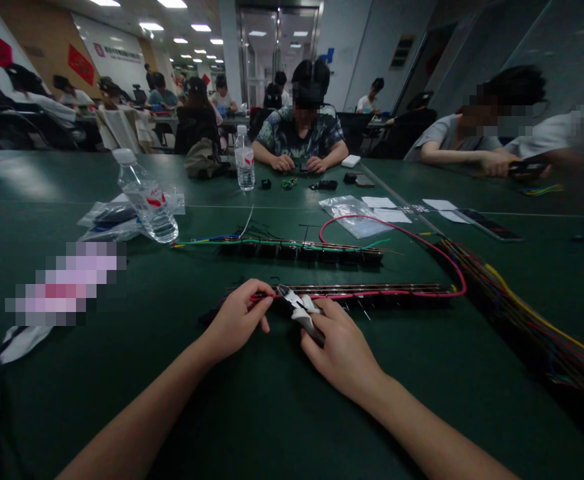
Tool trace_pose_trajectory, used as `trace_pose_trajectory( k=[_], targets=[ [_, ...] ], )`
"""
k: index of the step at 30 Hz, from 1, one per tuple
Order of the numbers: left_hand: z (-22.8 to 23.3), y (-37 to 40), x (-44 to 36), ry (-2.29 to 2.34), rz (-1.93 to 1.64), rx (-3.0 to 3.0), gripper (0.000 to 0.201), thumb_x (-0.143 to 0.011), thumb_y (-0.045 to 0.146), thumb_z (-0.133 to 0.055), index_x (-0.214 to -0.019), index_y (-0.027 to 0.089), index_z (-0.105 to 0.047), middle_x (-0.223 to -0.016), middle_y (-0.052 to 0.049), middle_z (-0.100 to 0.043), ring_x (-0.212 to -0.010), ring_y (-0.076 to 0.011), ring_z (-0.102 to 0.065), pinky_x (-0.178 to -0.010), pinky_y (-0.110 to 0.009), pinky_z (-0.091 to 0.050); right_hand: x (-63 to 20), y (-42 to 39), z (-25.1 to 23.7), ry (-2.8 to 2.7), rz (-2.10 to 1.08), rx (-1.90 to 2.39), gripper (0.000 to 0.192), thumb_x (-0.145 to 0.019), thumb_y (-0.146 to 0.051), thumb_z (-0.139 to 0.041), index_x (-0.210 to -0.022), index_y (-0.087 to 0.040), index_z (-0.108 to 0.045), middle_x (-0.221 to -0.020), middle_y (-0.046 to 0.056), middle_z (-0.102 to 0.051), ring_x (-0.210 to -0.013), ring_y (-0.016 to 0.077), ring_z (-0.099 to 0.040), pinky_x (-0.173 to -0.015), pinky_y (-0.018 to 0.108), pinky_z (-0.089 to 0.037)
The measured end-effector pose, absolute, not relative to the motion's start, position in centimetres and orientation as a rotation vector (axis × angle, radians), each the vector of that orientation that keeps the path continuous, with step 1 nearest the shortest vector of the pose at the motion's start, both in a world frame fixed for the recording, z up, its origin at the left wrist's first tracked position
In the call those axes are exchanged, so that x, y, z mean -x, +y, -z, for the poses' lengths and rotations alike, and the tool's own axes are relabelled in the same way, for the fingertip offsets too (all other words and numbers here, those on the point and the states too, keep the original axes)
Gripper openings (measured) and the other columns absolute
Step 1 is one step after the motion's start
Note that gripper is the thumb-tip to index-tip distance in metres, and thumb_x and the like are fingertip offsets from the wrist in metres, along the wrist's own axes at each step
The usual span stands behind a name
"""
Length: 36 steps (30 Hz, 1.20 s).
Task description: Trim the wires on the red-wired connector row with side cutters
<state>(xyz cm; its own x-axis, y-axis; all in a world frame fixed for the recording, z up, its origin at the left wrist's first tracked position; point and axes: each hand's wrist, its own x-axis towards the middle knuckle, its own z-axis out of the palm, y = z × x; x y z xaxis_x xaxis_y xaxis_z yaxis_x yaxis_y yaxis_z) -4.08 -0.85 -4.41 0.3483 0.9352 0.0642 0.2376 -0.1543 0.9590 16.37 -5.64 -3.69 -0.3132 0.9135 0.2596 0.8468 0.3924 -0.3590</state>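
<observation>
Right hand: the right hand (342, 347), lower centre of the frame, is closed around the handles of a pair of cutters (299, 310), tips pointing up-left.
Left hand: the left hand (237, 320), just left of the cutters, pinches the end of a red wire (402, 230) between thumb and fingertips.
Near strip: a long terminal strip (372, 291) lies just beyond both hands, the red wire running along it and looping back.
Far strip: a second strip (297, 250) with a green wire lies mid-frame.
Right edge: a wire bundle (522, 300) trails to the lower right.
Left, further back: a water bottle (147, 200) tilts over plastic bags.
Far side: a person sits across the green table (272, 413).
</observation>
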Motion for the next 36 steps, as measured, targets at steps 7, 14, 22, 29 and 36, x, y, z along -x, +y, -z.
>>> trace_pose_trajectory(
  k=[7,14,22,29,36],
  targets=[
    [4.6,-0.9,4.0,1.062,-0.897,-1.614,0.014,-0.092,0.028,-0.051,-0.099,0.017,-0.055,-0.083,0.001,-0.059,-0.051,-0.0099,-0.062,-0.055,-0.024,-0.047,-16.5,-5.8,3.4,-2.223,-0.265,1.481,0.010,-0.083,-0.019,-0.056,-0.086,-0.019,-0.066,-0.109,0.011,-0.059,-0.098,0.0235,-0.058,-0.086,0.038,-0.049],
    [4.9,-0.8,4.0,1.052,-0.923,-1.620,0.013,-0.093,0.029,-0.050,-0.097,0.018,-0.056,-0.081,0.001,-0.057,-0.052,-0.0107,-0.061,-0.055,-0.025,-0.048,-16.7,-5.8,3.0,-2.179,-0.353,1.452,0.022,-0.086,-0.026,-0.057,-0.104,-0.019,-0.066,-0.117,0.012,-0.055,-0.108,0.0263,-0.055,-0.092,0.042,-0.047],
    [4.8,-0.9,4.0,1.044,-0.925,-1.621,0.012,-0.094,0.028,-0.049,-0.097,0.018,-0.056,-0.091,-0.001,-0.056,-0.054,-0.0090,-0.060,-0.057,-0.025,-0.050,-17.6,-5.5,2.3,-2.199,-0.525,1.327,0.036,-0.089,-0.013,-0.034,-0.111,-0.019,-0.063,-0.115,0.011,-0.053,-0.105,0.0237,-0.053,-0.090,0.040,-0.046],
    [4.9,-0.9,3.9,1.055,-0.915,-1.604,0.013,-0.093,0.028,-0.049,-0.099,0.018,-0.055,-0.088,0.000,-0.057,-0.054,-0.0096,-0.061,-0.057,-0.025,-0.049,-18.1,-5.3,2.0,-2.233,-0.550,1.297,0.039,-0.087,-0.011,-0.036,-0.114,-0.020,-0.062,-0.117,0.011,-0.052,-0.106,0.0244,-0.053,-0.091,0.042,-0.045],
    [5.0,-0.9,3.7,1.055,-0.944,-1.620,0.014,-0.095,0.027,-0.047,-0.098,0.018,-0.056,-0.097,-0.002,-0.056,-0.054,-0.0076,-0.061,-0.056,-0.024,-0.049,-18.3,-5.2,1.9,-2.257,-0.577,1.306,0.038,-0.088,-0.012,-0.035,-0.113,-0.020,-0.062,-0.119,0.012,-0.051,-0.109,0.0250,-0.052,-0.092,0.043,-0.044]
  ],
)
